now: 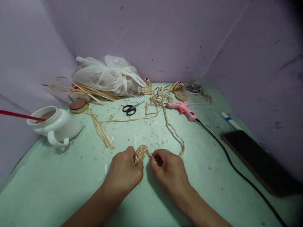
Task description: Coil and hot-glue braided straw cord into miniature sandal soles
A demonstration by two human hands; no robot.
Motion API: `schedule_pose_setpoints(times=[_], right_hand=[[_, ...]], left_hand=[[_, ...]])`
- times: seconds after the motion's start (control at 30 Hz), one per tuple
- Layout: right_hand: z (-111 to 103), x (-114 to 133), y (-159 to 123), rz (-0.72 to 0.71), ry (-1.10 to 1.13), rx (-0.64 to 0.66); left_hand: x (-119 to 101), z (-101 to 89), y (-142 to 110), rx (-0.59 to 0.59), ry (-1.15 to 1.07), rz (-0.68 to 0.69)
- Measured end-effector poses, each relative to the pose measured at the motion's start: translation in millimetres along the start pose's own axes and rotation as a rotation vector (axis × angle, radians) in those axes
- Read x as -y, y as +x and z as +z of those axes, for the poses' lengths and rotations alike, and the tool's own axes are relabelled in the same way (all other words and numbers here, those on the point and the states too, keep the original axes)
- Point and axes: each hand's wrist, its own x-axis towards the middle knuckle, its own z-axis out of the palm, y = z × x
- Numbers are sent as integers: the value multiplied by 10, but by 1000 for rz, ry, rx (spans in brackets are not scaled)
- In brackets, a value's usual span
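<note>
A small coiled piece of braided straw (141,152) is gripped in my left hand (124,171), its lower part hidden by the fingers. From its top a braided straw cord (174,129) runs to my right hand (169,168), which pinches it between thumb and fingers. Beyond that hand the cord trails back across the table to a loose tangle. Beside the tangle lies a pink glue gun (183,108) with a small orange glow on its body. Black-handled scissors (132,109) rest farther back, left of the tangle.
A white mug (61,121) with a red stick stands at left, near a round lidded tin (78,106). Dry straw strips (100,130) and a white plastic bag (109,75) lie behind. Small woven slippers (180,91) sit at the back. A black cable and phone (258,160) are at right.
</note>
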Motion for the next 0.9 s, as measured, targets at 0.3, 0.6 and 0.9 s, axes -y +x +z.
schedule_pose_setpoints(times=[0.3,0.6,0.9], right_hand=[[120,-39,-72,-282,-31,-57],[76,-24,-143,-242,-7,-46],[-161,-1,-17,-342,-105,186]], left_hand=[[5,14,7,6,-12,-8],[41,-25,-7,46,-125,25],[136,-127,-134,267,-94,278]])
